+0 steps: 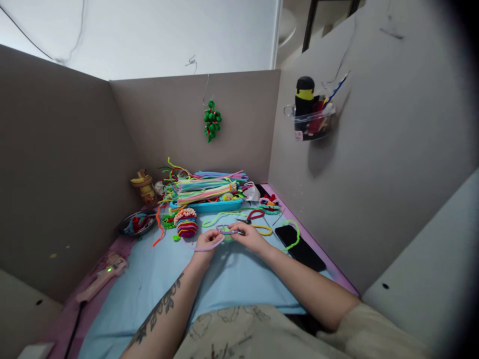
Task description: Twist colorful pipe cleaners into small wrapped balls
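Pinching a lilac pipe cleaner [220,233] between both hands, left hand [207,243] and right hand [250,237] grip its ends just above the blue surface [232,279]. Red-handled scissors [251,217] lie just beyond, a black phone [299,247] to the right.

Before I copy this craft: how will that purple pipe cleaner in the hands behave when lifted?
The purple pipe cleaner bends into a loop between left hand and right hand, so it is probably pliable yet shape-holding. It is thin, so likely very light. Its surface looks fuzzy, so it seems unlikely to slip.
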Action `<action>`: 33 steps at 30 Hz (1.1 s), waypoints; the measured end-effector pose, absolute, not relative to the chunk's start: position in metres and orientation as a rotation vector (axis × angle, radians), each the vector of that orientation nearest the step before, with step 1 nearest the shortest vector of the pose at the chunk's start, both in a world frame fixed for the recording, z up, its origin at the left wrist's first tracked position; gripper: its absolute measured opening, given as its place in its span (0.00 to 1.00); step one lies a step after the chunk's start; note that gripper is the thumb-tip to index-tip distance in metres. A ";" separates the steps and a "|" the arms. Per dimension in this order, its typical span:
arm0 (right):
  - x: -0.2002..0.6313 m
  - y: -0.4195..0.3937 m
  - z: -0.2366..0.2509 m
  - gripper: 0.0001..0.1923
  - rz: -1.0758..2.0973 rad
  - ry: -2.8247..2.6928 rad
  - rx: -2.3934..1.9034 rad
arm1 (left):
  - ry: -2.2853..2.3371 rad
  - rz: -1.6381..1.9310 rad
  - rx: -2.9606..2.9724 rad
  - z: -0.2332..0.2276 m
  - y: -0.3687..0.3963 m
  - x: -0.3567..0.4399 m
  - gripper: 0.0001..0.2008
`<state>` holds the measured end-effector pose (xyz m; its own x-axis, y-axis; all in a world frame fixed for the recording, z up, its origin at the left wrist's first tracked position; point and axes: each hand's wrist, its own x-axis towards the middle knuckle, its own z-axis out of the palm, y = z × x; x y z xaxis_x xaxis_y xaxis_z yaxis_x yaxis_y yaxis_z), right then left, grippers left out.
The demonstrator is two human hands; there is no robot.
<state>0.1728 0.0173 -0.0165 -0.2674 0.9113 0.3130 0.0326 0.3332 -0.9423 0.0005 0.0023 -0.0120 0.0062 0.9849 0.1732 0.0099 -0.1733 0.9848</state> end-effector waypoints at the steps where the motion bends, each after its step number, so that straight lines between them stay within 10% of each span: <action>1: 0.173 0.016 -0.015 0.11 1.140 -1.583 -0.857 | 1.129 1.323 1.303 -0.011 0.001 0.000 0.13; 23: 0.170 0.016 -0.012 0.06 0.832 -1.552 -1.027 | 1.071 1.398 1.791 -0.002 -0.014 0.006 0.11; 33: 0.171 0.013 0.002 0.10 1.377 -1.284 -0.943 | 1.053 1.461 0.867 -0.010 0.001 0.000 0.19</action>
